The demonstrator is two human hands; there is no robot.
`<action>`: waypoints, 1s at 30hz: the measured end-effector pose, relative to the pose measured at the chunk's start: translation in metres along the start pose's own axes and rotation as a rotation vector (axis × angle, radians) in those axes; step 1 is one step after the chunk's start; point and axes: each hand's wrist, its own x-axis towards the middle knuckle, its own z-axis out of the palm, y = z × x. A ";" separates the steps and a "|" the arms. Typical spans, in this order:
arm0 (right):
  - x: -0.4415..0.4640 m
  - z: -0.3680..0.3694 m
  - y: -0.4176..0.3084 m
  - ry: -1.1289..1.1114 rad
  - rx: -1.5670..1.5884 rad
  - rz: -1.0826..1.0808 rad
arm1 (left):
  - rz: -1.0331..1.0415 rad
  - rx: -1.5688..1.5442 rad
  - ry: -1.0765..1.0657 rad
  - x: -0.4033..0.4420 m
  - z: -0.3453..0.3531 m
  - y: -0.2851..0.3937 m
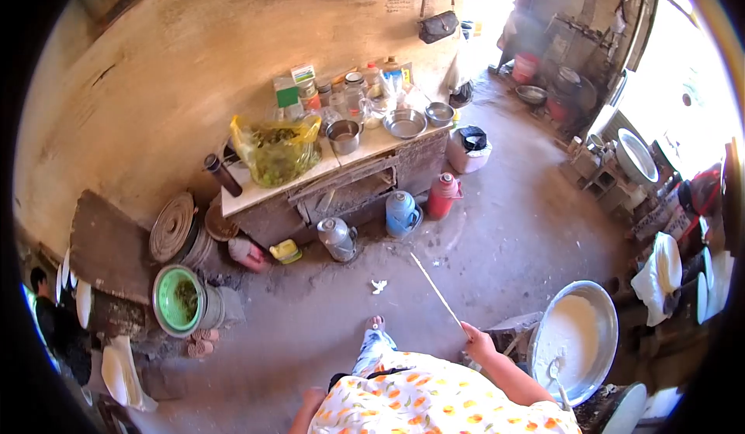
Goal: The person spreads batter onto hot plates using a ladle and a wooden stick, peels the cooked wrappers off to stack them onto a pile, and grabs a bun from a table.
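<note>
- On the left, a green basket stood with something leafy inside it.
- Next, a yellow bag was lying on the table, which stood along the wall; a pot was beside it.
- The left hand was blurred, low beside the patterned shirt; I cannot tell how far its fingers were open, or if they held anything.
- On the floor, before the table, three flasks stood upright: grey, blue, red. A white scrap lay nearer to the person.
- The stick was in the right hand, above the floor, and it pointed forward and leftward.
- The right hand had its fingers closed around the stick's near end.
- On the right, just beside the right forearm, was a basin with white batter and a ladle.
</note>
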 end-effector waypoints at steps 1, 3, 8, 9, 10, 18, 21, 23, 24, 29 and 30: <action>0.011 0.000 -0.002 0.022 -0.012 0.026 | 0.007 0.007 -0.013 0.020 -0.013 0.012; 0.030 0.005 0.003 0.061 0.010 0.075 | 0.034 -0.018 -0.023 0.064 -0.041 0.045; 0.054 -0.022 -0.036 0.175 0.188 0.236 | 0.040 -0.457 0.114 0.200 -0.092 0.169; 0.059 -0.027 -0.041 0.192 0.181 0.254 | 0.089 -0.443 0.073 0.219 -0.107 0.200; 0.063 -0.029 -0.045 0.194 0.190 0.266 | 0.139 -0.425 0.033 0.238 -0.122 0.232; 0.137 -0.058 -0.036 0.205 0.136 0.396 | 0.779 -0.338 0.237 0.334 -0.154 0.475; 0.199 -0.063 0.007 0.199 0.156 0.348 | 0.872 -0.307 0.289 0.350 -0.159 0.554; 0.235 -0.065 0.030 0.193 0.044 0.327 | 0.988 -0.181 0.373 0.360 -0.170 0.597; 0.241 -0.068 0.031 0.173 0.053 0.336 | 1.011 -0.102 0.442 0.362 -0.175 0.616; 0.310 -0.113 0.039 0.075 0.164 0.467 | 1.265 0.018 0.656 0.364 -0.213 0.736; 0.313 -0.117 0.043 0.037 0.155 0.473 | 1.254 0.041 0.656 0.372 -0.218 0.753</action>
